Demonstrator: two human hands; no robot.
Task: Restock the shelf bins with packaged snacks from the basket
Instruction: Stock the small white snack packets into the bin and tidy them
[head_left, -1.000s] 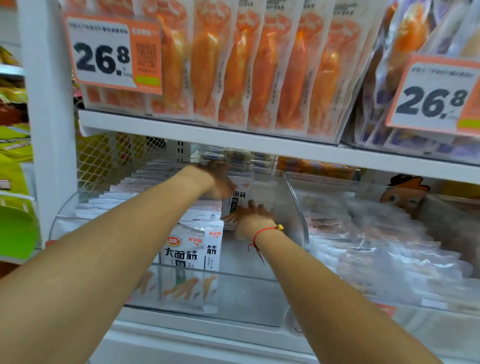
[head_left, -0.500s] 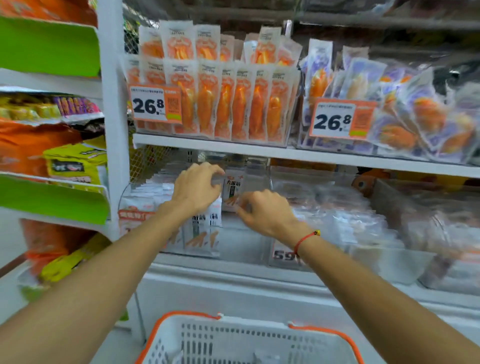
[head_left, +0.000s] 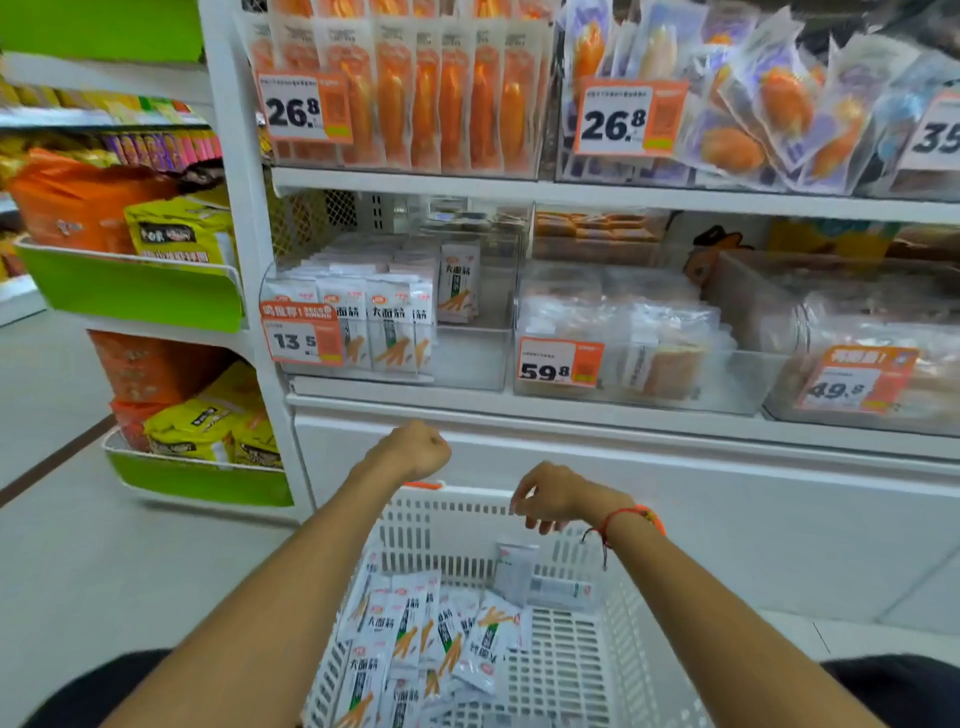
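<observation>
White snack packets (head_left: 410, 639) are heaped lengthwise toward the white plastic basket's (head_left: 613, 670) near-left corner, while nothing's held by the fisted left hand (head_left: 415, 449) or loosely curled right hand (head_left: 550, 496).

1. Your basket (head_left: 597, 670) is white plastic with a slotted grid pattern and an orange handle (head_left: 423, 486).
2. Your snack packets (head_left: 410, 631) are white, printed with black characters, a green stripe and orange sticks.
3. The price tags (head_left: 304, 106) are orange and white with black numerals.
4. Your right wrist wears a red string bracelet (head_left: 615, 519).
5. The side shelf trays (head_left: 140, 291) are bright green.
</observation>
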